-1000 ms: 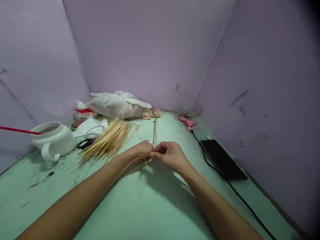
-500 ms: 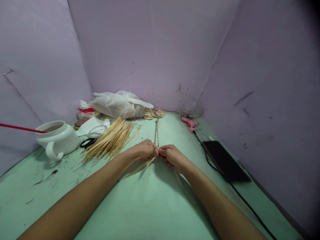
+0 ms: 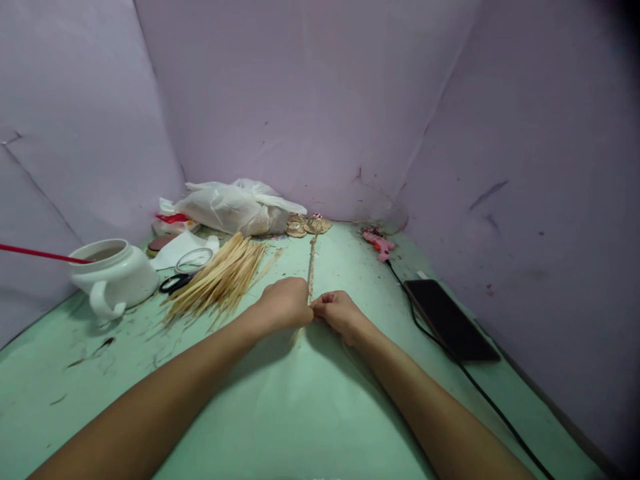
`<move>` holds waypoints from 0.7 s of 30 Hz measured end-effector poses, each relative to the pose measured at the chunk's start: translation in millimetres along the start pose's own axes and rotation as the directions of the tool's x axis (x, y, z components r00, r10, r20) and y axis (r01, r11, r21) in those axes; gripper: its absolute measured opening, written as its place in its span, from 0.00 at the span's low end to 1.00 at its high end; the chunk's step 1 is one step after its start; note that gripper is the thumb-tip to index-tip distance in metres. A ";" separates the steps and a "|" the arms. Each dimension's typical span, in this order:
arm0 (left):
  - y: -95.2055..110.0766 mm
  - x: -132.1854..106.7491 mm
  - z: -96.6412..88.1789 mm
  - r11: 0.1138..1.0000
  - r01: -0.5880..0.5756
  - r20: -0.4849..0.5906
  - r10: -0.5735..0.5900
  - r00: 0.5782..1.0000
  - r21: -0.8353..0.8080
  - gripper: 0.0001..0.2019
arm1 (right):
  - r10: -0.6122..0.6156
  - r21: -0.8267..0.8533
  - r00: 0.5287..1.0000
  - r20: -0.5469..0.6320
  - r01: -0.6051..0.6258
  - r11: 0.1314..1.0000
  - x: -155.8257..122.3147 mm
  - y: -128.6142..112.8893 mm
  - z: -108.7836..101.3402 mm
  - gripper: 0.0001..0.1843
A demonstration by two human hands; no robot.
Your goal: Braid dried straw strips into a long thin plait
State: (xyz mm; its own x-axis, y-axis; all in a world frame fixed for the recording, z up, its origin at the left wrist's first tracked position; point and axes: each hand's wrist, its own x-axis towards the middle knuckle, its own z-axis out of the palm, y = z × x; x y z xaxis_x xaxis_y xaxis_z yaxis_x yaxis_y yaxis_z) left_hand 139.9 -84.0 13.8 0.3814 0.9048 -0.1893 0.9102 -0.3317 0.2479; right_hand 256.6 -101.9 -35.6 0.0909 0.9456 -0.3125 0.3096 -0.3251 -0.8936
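Lilac walls (image 3: 320, 100): three plain sides meeting in corners around your workspace, with dark smudges on the right-hand one
Green tabletop (image 3: 320, 413): spread out under your forearms, scuffed and stained toward your left
White plastic bag (image 3: 225, 208): lying bunched against the back wall, left of centre
Straw bundle (image 3: 220, 277): loose pale strips heaped together on the table, beyond your left forearm
White pot (image 3: 133, 273): upright at your far left, handle facing you, a red stick (image 3: 45, 253) leaning out of its mouth
Black phone (image 3: 450, 320): flat on the table to your right, a black cable (image 3: 495, 397) running past its left edge
Your left hand (image 3: 286, 303): back turned up, fingers bent under and mostly hidden, so you cannot tell how tightly they close
Your right hand (image 3: 341, 315): just beside the left, thumb and forefinger pinched on the near end of the braid
Woven pieces (image 3: 297, 227): near the back wall, beside the bag
Black scissors (image 3: 175, 285): handles showing, the rest under the straw
Pink glue gun (image 3: 383, 247): back right, well apart from your hands
Braided cord (image 3: 313, 267): a thin line running straight from near the woven pieces down to your fingertips, at centre
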 end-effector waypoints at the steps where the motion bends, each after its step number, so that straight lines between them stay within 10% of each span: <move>1: 4.6 -4.9 -0.6 0.999 0.007 -0.015 -0.006 1.000 0.035 0.10 | 0.002 0.043 1.000 -0.006 -0.002 0.999 -0.7 -0.2 1.0 0.04; 10: 24.8 -25.8 4.4 0.989 -0.126 0.016 0.127 0.992 -0.073 0.04 | 0.048 0.282 0.998 0.036 -0.056 0.958 -6.5 -2.8 1.9 0.07; 13: 8.3 -13.7 -14.4 0.963 0.014 0.113 0.017 0.993 -0.271 0.06 | -0.007 0.285 0.997 0.079 -0.016 0.958 -5.5 -4.2 -4.0 0.04; 17: -16.3 10.7 -22.6 0.715 0.264 0.208 -0.167 0.964 -0.647 0.09 | -0.128 0.348 0.984 0.124 0.077 0.934 -4.0 -5.1 -7.7 0.07; 21: -22.0 25.4 -1.7 0.427 0.401 0.500 0.146 0.854 -0.810 0.05 | -0.177 0.356 0.975 0.137 0.118 0.927 -1.7 -1.7 -4.4 0.08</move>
State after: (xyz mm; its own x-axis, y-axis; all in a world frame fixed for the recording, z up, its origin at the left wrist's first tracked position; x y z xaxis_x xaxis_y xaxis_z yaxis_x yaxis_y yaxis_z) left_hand 129.3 -53.2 5.2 0.5391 0.5908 -0.6002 0.4106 0.4379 0.7998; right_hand 260.1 -102.9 -32.1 -0.0958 0.9770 -0.1904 -0.0394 -0.1949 -0.9800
